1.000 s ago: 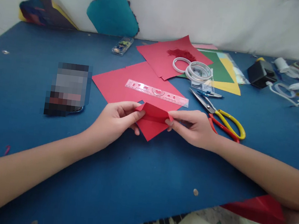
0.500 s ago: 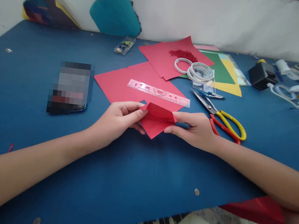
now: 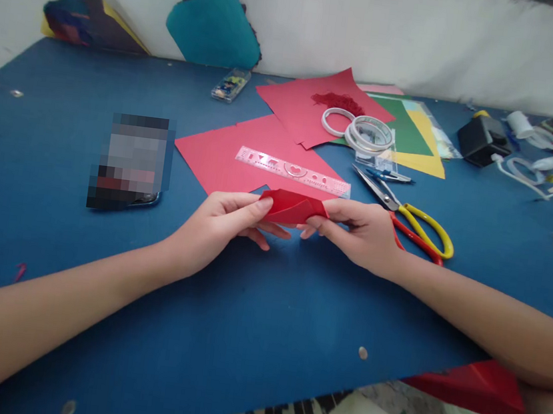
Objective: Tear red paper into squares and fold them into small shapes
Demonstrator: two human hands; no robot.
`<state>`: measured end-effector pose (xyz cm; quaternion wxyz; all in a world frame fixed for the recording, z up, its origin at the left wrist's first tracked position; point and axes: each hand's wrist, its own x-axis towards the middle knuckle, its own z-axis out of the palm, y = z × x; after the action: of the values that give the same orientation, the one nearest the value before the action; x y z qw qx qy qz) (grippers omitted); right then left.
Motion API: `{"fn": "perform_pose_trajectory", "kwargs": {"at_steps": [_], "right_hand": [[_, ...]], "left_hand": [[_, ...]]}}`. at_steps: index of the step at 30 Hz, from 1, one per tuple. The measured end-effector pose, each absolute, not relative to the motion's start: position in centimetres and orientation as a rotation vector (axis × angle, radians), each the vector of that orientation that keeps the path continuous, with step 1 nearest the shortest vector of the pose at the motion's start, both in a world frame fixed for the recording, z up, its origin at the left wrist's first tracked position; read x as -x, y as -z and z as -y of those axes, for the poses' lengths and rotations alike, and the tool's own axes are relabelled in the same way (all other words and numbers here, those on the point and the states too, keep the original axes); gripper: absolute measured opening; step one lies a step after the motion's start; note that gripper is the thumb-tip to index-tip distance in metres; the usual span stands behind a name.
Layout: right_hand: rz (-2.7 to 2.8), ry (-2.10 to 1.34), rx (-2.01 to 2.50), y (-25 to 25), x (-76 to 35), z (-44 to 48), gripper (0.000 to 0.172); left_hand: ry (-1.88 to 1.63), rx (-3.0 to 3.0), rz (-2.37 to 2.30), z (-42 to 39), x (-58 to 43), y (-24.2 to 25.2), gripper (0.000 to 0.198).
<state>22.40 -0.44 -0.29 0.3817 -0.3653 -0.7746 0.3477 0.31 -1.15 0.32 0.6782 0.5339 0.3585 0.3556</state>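
Red paper, folded into a small flat piece [image 3: 292, 207], is what we are holding between our two hands, a little above the blue table [image 3: 240, 337] and near its front middle. Our left hand [image 3: 218, 223] is pinching the left end of the folded red paper with thumb and fingertips, and our right hand [image 3: 361, 234] is pinching the right end in the same way, so both hands are closed on it and the piece is lying almost level between them. Just behind the piece, a larger red sheet [image 3: 217, 156] is lying flat on the table, and a clear plastic ruler [image 3: 292, 171] with cut-out shapes is resting across it. Further back, another red sheet [image 3: 299, 106] is overlapping the first one, with a small heap of red scraps [image 3: 337, 100] on it. Two rings of tape [image 3: 369, 132] are sitting beside that heap, partly on a green sheet [image 3: 410, 126] and a yellow sheet [image 3: 426, 159]. To the right of our right hand, scissors with yellow and red handles [image 3: 406, 216] are lying open, very near the wrist. A black box-like object [image 3: 481, 139] and some white cables [image 3: 542, 176] are lying at the far right. On the left side of the table we are seeing a blurred dark object [image 3: 131, 162], well apart from the hands, and a small clear case [image 3: 230, 84] is lying near the back edge. A teal cushion [image 3: 213, 21] is leaning on the wall behind.
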Motion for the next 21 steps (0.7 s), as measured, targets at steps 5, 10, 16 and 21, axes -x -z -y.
{"fn": "perform_pose_trajectory", "kwargs": {"at_steps": [5, 10, 16, 21], "right_hand": [[1.899, -1.080, 0.956, 0.31, -22.34, 0.43, 0.014], [1.948, -1.057, 1.022, -0.07, -22.25, 0.53, 0.027], [2.005, -0.945, 1.062, -0.03, -22.32, 0.34, 0.041], [1.951, -1.038, 1.003, 0.03, -22.26, 0.38, 0.033]], "left_hand": [[-0.789, -1.366, -0.918, 1.32, -0.77, -0.64, 0.028], [-0.792, -1.403, -0.995, 1.43, -1.07, -0.78, 0.020], [-0.750, -1.390, -0.979, 1.46, -1.01, -0.92, 0.024], [-0.748, -1.335, -1.004, 1.44, -1.06, -0.90, 0.027]]}}
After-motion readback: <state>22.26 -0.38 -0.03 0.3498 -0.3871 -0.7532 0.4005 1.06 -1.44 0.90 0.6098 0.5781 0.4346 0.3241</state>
